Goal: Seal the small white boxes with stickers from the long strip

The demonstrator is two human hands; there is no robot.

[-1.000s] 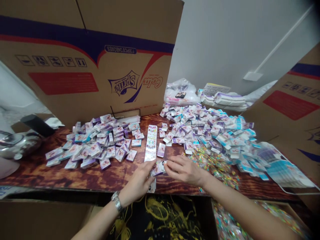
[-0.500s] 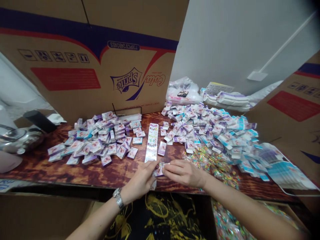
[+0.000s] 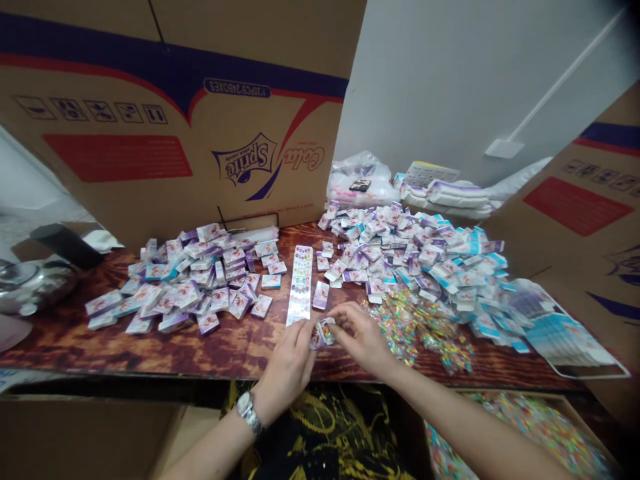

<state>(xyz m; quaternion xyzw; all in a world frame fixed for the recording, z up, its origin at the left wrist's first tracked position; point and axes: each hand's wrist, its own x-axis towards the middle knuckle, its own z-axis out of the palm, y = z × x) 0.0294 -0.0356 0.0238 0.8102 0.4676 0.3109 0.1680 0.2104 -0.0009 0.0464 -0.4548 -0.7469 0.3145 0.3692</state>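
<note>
Near the table's front edge, my left hand (image 3: 287, 363) grips a small purple-and-white box (image 3: 317, 338), fingers closed around it. At the box's right end my right hand (image 3: 364, 339) pinches a small clear packet with colourful bits (image 3: 328, 327); how far the packet sits inside the box is hard to make out. Just beyond my left hand lies a strip of coloured stickers (image 3: 301, 283), its near end covered by that hand. A single small box (image 3: 321, 295) rests beside the strip.
Closed-looking small boxes (image 3: 187, 293) are heaped on the left, more boxes (image 3: 415, 247) on the right. Candy packets (image 3: 420, 327) spread in front of the right heap. Large cartons (image 3: 150, 160) stand behind and at right. A metal teapot (image 3: 35, 277) sits far left.
The colourful packet now shows at the box's end, where fingers and a white edge were before. My right hand has turned and lifted slightly. The whole view has shifted a little.
</note>
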